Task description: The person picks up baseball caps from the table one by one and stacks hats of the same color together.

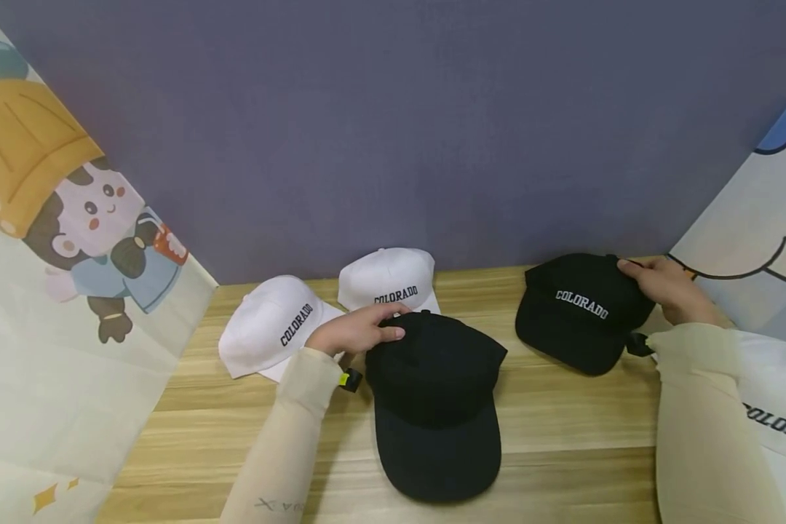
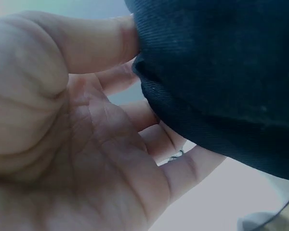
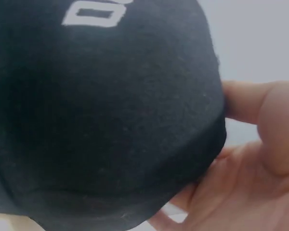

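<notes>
My left hand (image 1: 355, 331) pinches the edge of a plain-fronted black baseball cap (image 1: 435, 386), its brim pointing toward me. In the left wrist view the thumb lies on one side of the black fabric (image 2: 216, 72), and the other fingers reach behind it. At the right, my right hand (image 1: 671, 287) grips the side of a second black baseball cap (image 1: 579, 324), which has white COLORADO lettering. The right wrist view shows this cap's dark crown (image 3: 111, 110) between thumb and fingers; the fingertips are hidden behind it.
Two white COLORADO caps, one at the left (image 1: 271, 327) and one farther back (image 1: 389, 276), sit on the wooden surface (image 1: 190, 444). Another white cap (image 1: 779, 393) is partly cut off beside my right forearm. A grey-blue panel (image 1: 393, 131) stands behind; printed sheets flank both sides.
</notes>
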Demonstrator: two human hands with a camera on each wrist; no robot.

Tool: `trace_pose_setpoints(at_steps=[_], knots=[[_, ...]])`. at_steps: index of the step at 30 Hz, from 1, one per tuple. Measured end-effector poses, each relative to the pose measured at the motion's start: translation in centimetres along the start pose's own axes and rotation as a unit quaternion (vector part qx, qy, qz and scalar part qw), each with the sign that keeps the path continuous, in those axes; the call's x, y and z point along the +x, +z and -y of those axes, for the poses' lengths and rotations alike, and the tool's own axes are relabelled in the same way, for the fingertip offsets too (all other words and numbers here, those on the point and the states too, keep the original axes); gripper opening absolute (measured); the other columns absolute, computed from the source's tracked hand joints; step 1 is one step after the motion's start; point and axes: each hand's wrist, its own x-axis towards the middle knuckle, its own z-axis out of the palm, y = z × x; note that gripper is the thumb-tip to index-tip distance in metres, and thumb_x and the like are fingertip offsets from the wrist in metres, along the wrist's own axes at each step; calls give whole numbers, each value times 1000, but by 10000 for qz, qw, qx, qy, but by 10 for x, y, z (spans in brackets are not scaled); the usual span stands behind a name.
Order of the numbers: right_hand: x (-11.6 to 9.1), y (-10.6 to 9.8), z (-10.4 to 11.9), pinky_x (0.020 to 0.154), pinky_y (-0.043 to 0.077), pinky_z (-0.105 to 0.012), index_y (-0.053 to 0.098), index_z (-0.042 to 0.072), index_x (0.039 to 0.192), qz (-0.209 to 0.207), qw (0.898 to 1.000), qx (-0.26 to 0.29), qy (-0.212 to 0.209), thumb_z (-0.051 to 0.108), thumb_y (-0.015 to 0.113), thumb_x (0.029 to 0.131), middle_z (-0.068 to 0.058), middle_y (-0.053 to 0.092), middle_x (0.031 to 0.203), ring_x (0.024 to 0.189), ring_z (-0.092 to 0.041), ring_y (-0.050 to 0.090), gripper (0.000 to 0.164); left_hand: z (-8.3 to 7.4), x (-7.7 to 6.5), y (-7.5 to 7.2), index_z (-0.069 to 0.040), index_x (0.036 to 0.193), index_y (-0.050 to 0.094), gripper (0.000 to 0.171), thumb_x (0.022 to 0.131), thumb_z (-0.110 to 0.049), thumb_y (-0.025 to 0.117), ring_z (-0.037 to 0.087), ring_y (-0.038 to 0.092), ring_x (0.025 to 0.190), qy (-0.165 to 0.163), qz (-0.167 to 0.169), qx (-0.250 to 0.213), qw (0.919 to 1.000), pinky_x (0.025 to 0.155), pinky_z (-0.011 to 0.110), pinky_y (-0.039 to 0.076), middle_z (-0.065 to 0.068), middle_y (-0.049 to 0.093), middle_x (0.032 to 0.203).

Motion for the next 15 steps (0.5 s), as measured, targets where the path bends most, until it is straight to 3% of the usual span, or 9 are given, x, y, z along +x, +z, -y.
trace_pose_setpoints(at_steps=[3,6,15], knots=[[-3,2,7,83,38,-41,40,-5,113,-164,9989,217,-386,56,38,91,-18,43,109,101,-30,43,65,2,-2,-4,-19,121,49,30,92,-23,53,12,47,106,11,76,-150,9999,90,26,32,-4,52,112],[-9,3,19,71,38,-33,40,1,104,-350,9953,403,-803,50,44,91,-8,43,95,85,-17,43,52,4,-5,-7,-17,119,51,28,92,-21,53,13,48,104,134,90,-200,9997,89,27,33,-4,53,110],[-37,6,72,58,31,-34,38,5,106,-513,9828,370,-1734,39,47,93,-9,33,76,66,-21,35,38,7,-11,-12,-15,119,51,28,91,-18,54,14,49,102,202,164,-529,9983,89,29,35,-2,55,109]])
